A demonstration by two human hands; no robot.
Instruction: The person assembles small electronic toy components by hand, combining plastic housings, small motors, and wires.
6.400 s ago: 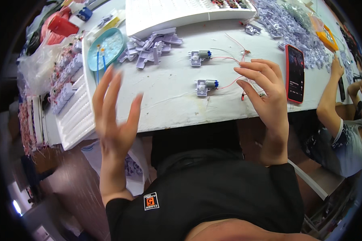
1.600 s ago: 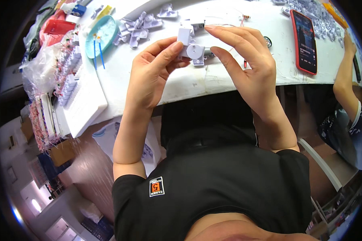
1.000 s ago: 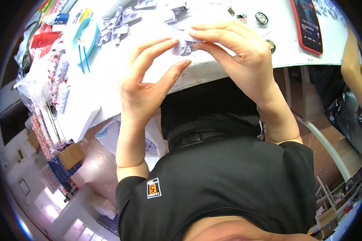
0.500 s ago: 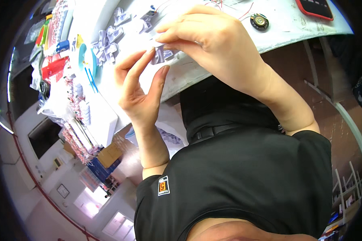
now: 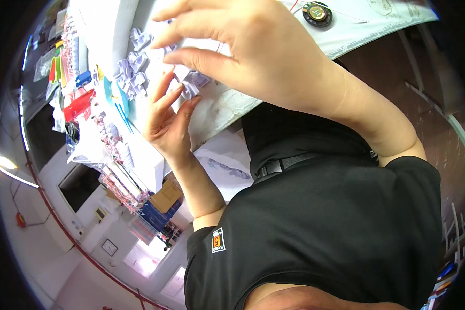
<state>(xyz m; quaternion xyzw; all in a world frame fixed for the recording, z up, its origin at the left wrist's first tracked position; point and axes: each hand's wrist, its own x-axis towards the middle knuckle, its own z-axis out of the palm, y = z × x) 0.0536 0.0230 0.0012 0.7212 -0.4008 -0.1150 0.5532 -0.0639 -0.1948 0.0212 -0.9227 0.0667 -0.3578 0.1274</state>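
Note:
My right hand [image 5: 248, 49] is over the white table with its thumb and fingers spread, and I see nothing held in it. Below its thumb lie small pale-purple folded pieces [image 5: 191, 89] on the tabletop. Beside these, my left hand [image 5: 171, 124] is palm up, its fingers curled and its thumb apart from them. Its fingertips are close to the nearest purple piece; whether they touch it I cannot tell. More pale-purple pieces [image 5: 134, 72] are heaped farther left. My right hand hides part of the tabletop.
A round black speaker [image 5: 317, 14] with thin red wires lies to the right of my right hand. At left are a light-blue round item [image 5: 113, 95], a red item [image 5: 79, 105] and bundles of pink-and-white wires [image 5: 111, 134]. The table's front edge [image 5: 232, 116] runs before my body.
The fingers of my right hand have spread out of a pinch, and the hand has moved left. The whole view has shifted; the red-edged phone at upper right is out of sight.

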